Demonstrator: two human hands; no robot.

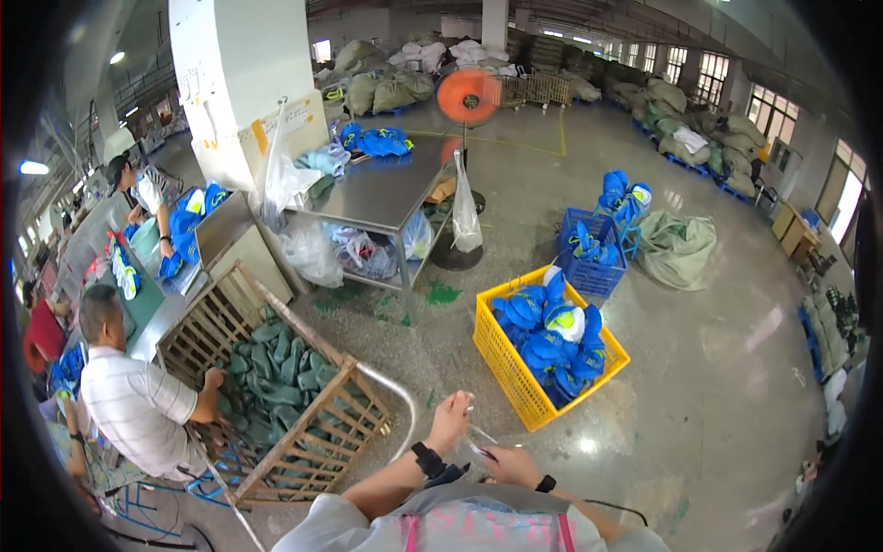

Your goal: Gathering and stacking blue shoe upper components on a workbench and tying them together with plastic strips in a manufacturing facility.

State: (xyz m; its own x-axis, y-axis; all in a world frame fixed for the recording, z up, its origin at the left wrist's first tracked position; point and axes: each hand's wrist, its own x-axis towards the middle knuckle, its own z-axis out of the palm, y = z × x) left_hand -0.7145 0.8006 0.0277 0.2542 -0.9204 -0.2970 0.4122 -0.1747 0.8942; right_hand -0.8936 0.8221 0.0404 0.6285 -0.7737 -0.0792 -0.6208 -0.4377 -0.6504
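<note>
Low in the middle, my left hand (449,421) is closed, with a thin pale strip (478,432) at its fingertips. Just right of it and nearer my body, my right hand (512,466) is closed round a small object with a dark part and a shiny, thin end; its kind is too small to make out. Both hands are held in front of my chest, apart from each other. Beyond them stands a yellow plastic crate (501,373), heaped with blue pieces (549,350) that look like shoe uppers, some with white and lime parts. Neither hand touches the crate.
At left, a wooden slatted cart (317,432) holds dark green shoe lasts (276,368); a person (138,405) reaches into it. Behind are a metal table (368,189), an orange fan (467,97) and a blue crate (589,267). A pale green sack (676,248) slumps at right.
</note>
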